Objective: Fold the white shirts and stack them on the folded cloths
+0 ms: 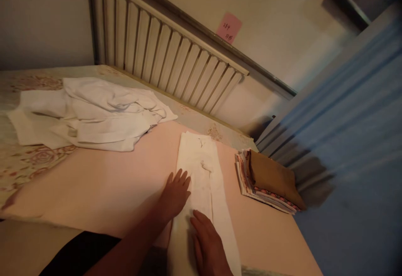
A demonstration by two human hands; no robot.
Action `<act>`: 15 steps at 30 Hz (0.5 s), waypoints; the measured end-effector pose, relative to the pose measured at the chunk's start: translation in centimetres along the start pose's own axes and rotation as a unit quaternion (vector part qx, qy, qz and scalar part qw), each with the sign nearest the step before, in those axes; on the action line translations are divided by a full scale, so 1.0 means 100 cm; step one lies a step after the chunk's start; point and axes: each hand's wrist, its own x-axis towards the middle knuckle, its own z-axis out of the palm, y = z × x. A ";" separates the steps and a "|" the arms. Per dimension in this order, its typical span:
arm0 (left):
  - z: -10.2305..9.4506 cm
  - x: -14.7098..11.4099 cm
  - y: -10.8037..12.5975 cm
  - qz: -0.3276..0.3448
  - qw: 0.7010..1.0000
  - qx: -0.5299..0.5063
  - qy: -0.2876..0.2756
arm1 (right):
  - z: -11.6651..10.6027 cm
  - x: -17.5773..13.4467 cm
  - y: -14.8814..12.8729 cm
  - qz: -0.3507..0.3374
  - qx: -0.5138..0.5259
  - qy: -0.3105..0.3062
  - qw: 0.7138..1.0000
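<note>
Evidently your fingers are grasping nothing: those of your left hand [176,194] stand a little apart, tips resting on the near-left edge of a long white garment [202,188], while those of your right hand [207,240] lie close together, slightly bent, over its lower part; whether they press the fabric, I cannot tell. The garment, perhaps trousers, lies right beneath you, a narrow strip running from six o'clock up to twelve. It looks laid out lengthwise and mostly flat, but small puckers [206,166] show toward twelve, and it is not yet doubled up crosswise. Under it spreads a pink mat [122,184], over a floral tablecloth [42,157]. At two o'clock from your hands, a stack of folded cloths [271,177], brown on top, sits neatly squared, so that share seems finished. At ten o'clock, a rumpled heap of white clothing [103,117] appears untouched by any folding. Beyond, a ribbed radiator [163,54] stands near twelve, and a blue curtain [348,150] hangs past the stack.
</note>
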 end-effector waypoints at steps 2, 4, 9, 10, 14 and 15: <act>0.003 -0.001 0.000 0.005 1.000 0.000 -0.001 | 0.012 0.007 -0.002 -0.018 -0.007 -0.020 1.000; 0.005 -0.001 -0.001 0.007 1.000 0.000 -0.001 | 0.026 0.010 0.000 -0.041 -0.022 -0.051 0.998; 0.006 -0.001 -0.001 0.006 1.000 -0.003 -0.010 | 0.047 0.004 0.009 -0.081 -0.071 -0.086 0.990; 0.005 -0.001 0.000 0.006 1.000 -0.003 -0.011 | 0.048 0.003 0.010 -0.085 -0.076 -0.091 0.989; 0.002 -0.001 0.002 -0.001 1.000 -0.002 -0.015 | 0.046 0.003 0.009 -0.085 -0.088 -0.099 0.988; 0.002 -0.002 0.002 -0.003 1.000 -0.003 -0.017 | 0.045 0.003 0.008 -0.083 -0.088 -0.100 0.988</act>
